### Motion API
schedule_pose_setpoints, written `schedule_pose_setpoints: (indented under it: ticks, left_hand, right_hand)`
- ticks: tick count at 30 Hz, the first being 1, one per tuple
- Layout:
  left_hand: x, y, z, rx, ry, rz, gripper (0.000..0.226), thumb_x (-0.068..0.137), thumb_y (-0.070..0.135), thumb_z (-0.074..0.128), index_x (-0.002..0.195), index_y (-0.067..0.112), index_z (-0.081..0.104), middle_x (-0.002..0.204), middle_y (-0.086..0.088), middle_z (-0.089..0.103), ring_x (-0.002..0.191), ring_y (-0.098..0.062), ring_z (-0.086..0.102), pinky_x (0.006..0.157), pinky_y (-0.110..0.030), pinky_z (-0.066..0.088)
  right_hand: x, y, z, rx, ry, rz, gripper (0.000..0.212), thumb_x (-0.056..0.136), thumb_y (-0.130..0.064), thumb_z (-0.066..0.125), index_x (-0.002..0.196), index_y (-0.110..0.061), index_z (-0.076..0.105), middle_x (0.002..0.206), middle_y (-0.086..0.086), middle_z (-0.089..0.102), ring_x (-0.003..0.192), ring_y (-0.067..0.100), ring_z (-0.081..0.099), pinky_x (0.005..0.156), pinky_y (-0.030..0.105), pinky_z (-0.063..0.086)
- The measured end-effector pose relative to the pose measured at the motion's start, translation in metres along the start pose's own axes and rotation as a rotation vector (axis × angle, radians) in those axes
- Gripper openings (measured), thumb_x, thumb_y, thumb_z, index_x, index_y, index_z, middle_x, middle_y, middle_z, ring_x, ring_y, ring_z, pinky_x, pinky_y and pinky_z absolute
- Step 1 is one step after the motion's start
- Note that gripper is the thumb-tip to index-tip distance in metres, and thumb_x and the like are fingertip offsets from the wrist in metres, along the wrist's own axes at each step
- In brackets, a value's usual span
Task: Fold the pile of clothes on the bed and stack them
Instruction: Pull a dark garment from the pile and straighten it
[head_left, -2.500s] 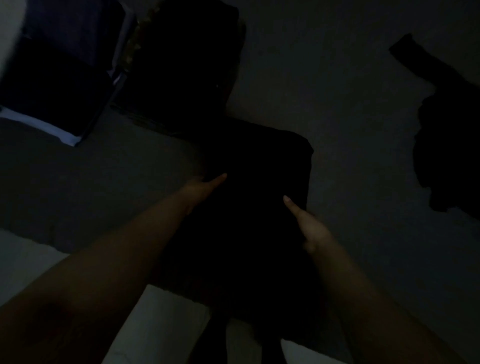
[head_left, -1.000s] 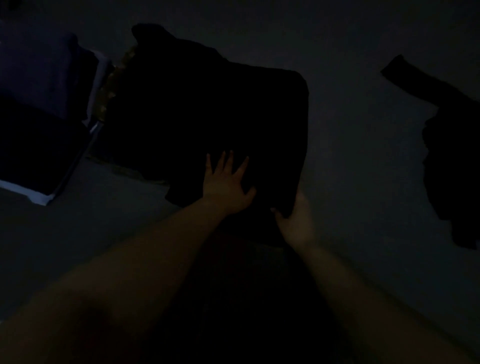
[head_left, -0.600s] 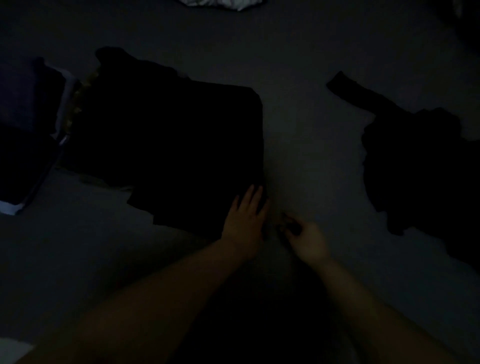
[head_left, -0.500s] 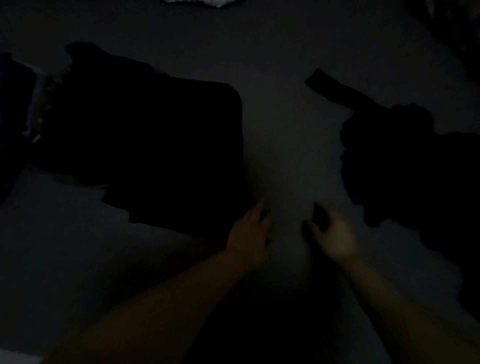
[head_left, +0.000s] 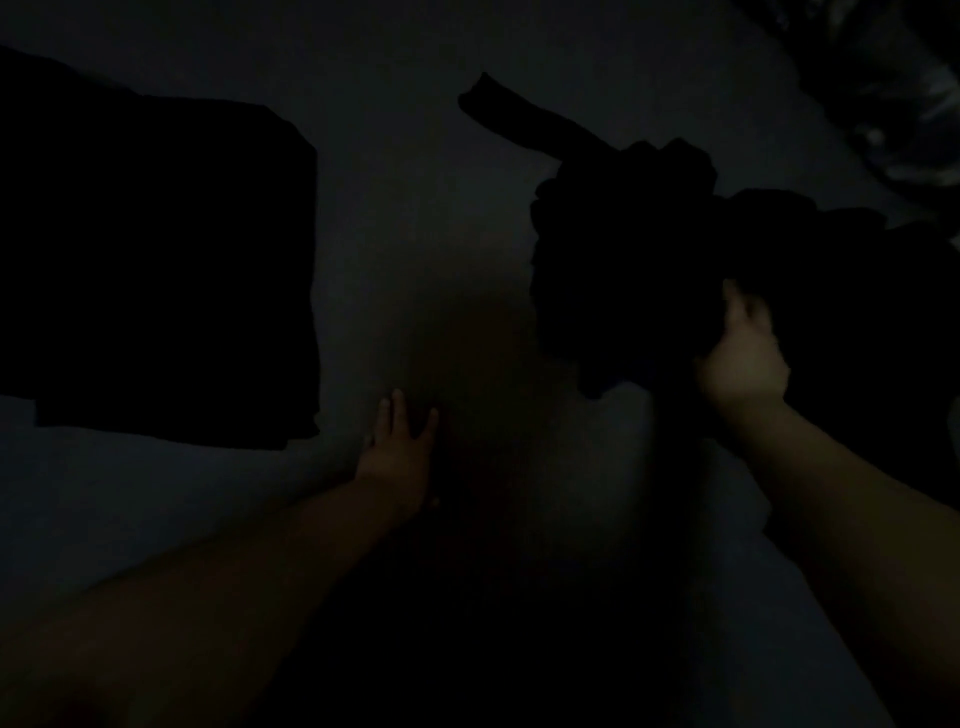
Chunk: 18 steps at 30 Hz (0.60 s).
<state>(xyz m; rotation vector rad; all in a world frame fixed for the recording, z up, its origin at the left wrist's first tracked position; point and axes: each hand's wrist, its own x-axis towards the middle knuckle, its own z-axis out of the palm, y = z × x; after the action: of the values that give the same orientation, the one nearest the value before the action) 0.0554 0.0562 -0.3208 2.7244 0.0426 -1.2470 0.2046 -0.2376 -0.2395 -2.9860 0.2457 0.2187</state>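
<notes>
The room is very dim. At the left, a dark folded garment (head_left: 156, 270) lies flat and squared on the pale bed (head_left: 415, 208). Just beside its near right corner, the left hand (head_left: 400, 452) rests flat on the sheet, fingers straight, holding nothing. Further right sits a dark rumpled pile of clothes (head_left: 623, 249), one strip trailing off toward the far side. The right hand (head_left: 743, 353) grasps the pile's near edge, fingers curled into the cloth.

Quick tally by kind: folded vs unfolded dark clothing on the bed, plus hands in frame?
Folded dark garment, flat rectangle: 1
Crumpled dark unfolded clothing heap: 1; separate pieces cannot be told
Hands: 2, left hand, right hand
Total: 4
</notes>
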Motion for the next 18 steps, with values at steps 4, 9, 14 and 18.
schedule_pose_setpoints:
  ticks: [4, 9, 14, 18]
  left_hand:
    - [-0.001, -0.001, -0.005, -0.041, -0.029, 0.004, 0.111, 0.077, 0.044, 0.071, 0.15, 0.022, -0.009, 0.149, -0.027, -0.026, 0.14, -0.041, -0.019, 0.117, -0.047, 0.014]
    - [-0.005, -0.001, -0.012, -0.061, -0.057, 0.016, 0.111, 0.078, 0.047, 0.069, 0.149, 0.02, -0.011, 0.149, -0.027, -0.027, 0.14, -0.041, -0.02, 0.117, -0.048, 0.012]
    - [-0.016, -0.002, -0.014, -0.184, 0.053, 0.009, 0.084, 0.089, 0.063, 0.028, 0.151, 0.013, -0.001, 0.154, -0.025, -0.008, 0.142, -0.041, -0.013, 0.117, -0.042, 0.0]
    - [-0.043, 0.014, -0.038, -1.494, 0.054, 0.064, 0.05, 0.1, 0.045, 0.027, 0.128, 0.014, 0.054, 0.13, -0.012, 0.057, 0.127, -0.028, 0.048, 0.113, -0.04, 0.03]
  right_hand:
    - [-0.026, -0.004, 0.009, -0.018, -0.053, -0.037, 0.06, 0.089, -0.011, 0.055, 0.145, -0.017, 0.034, 0.14, 0.023, 0.032, 0.123, 0.042, 0.039, 0.094, 0.045, 0.042]
    - [-0.102, -0.029, 0.033, 0.085, -0.077, -0.182, 0.043, 0.082, -0.019, 0.064, 0.12, -0.002, 0.056, 0.124, 0.02, 0.044, 0.115, 0.037, 0.046, 0.088, 0.039, 0.046]
    - [-0.181, -0.074, 0.05, 0.225, -0.131, -0.131, 0.074, 0.08, -0.019, 0.066, 0.145, -0.011, 0.032, 0.125, 0.018, 0.052, 0.112, 0.036, 0.053, 0.085, 0.042, 0.049]
    - [-0.235, -0.107, 0.054, 0.27, -0.15, -0.302, 0.054, 0.078, -0.041, 0.047, 0.125, -0.017, 0.06, 0.1, 0.009, 0.069, 0.08, 0.027, 0.069, 0.059, 0.03, 0.056]
